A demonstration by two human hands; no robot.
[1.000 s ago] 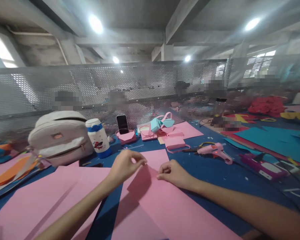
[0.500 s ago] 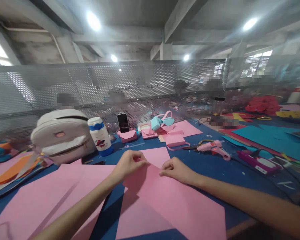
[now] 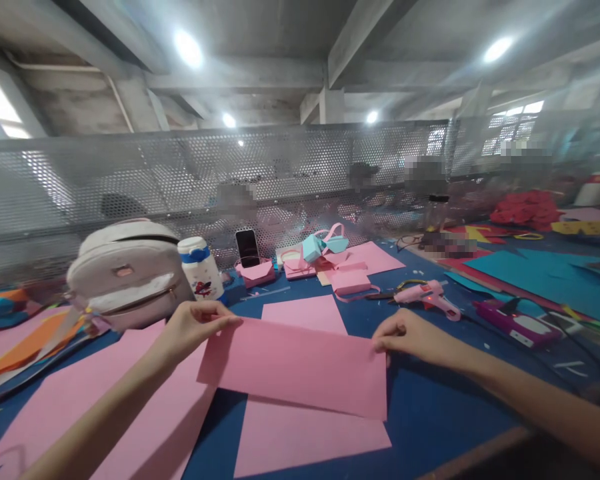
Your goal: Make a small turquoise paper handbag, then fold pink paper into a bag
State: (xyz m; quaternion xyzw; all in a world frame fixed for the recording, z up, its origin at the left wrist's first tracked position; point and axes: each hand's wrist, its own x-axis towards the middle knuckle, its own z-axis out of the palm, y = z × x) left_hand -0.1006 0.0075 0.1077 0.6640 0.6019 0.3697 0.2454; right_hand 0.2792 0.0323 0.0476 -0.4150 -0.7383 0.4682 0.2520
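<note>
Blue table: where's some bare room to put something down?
Bare blue table lies right of the pink sheet held by the left hand and right hand, near side of that forearm; more between glue gun and forearm. The far edge by the bag, bottle and phone is crowded.

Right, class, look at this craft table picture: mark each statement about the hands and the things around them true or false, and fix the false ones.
1. The left hand and the right hand pinch the pink sheet at its two upper corners. True.
2. The glue gun lies left of the white bag. False: it lies well to the right of the white bag, beyond the right hand.
3. The phone stands upright near the mesh fence. True.
4. The bottle lies on its side. False: it stands upright beside the white bag.
</note>
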